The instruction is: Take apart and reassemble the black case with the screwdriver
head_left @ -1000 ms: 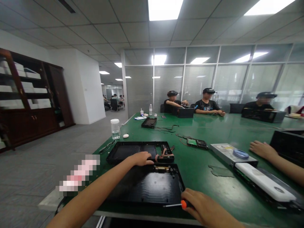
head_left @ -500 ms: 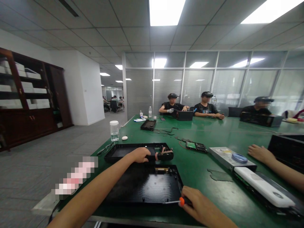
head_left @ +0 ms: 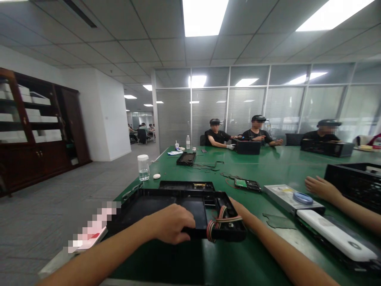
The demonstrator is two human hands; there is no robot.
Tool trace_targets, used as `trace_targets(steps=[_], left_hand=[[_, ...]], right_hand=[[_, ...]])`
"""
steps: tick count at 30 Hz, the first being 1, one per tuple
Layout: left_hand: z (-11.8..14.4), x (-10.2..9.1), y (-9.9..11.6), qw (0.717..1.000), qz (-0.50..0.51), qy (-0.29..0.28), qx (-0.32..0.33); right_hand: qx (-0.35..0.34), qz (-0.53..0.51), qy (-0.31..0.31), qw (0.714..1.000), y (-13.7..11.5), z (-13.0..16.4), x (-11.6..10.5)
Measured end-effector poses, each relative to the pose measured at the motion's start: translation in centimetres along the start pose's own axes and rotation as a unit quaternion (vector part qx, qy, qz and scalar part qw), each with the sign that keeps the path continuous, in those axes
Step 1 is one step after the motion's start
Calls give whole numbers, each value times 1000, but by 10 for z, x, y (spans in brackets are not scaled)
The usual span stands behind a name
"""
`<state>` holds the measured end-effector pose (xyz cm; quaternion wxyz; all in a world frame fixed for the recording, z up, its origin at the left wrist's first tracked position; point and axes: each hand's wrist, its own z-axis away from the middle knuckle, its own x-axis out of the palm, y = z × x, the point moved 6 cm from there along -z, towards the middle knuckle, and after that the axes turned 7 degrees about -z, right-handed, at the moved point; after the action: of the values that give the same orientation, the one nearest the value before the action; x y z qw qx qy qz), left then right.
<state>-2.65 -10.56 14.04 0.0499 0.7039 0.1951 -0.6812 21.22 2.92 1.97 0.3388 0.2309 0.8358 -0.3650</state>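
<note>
Presently: black case (head_left: 178, 206), raised off the green table (head_left: 282, 167) and held near the front edge. Left hand (head_left: 171, 222) clamped over its near rim, fingers curled. Right hand (head_left: 238, 206) reaches behind the case's right end, mostly hidden; grip cannot be told. Striped ribbon cable (head_left: 218, 222) loops over the right end of the case. Second black panel (head_left: 186, 185) lies flat just behind. Clear jar (head_left: 143, 167) near the left edge. A neighbour's hand (head_left: 320, 187) rests beside a grey drive (head_left: 290, 196).
</note>
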Motion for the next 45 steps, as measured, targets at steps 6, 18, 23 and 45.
trace_targets(steps=[6,18,23,45], left_hand=[[5,45,10,999,6,-35,-13],[-29,85,-127,978,-19,25,-206],[-29,118,-157,982,18,-66,-177],[-57,104,-100,986,-80,108,-95]], right_hand=[[134,200,39,970,76,24,-44],[143,-22,3,990,0,4,1],[106,4,-43,993,-11,3,12],[49,4,-98,994,-17,8,15]])
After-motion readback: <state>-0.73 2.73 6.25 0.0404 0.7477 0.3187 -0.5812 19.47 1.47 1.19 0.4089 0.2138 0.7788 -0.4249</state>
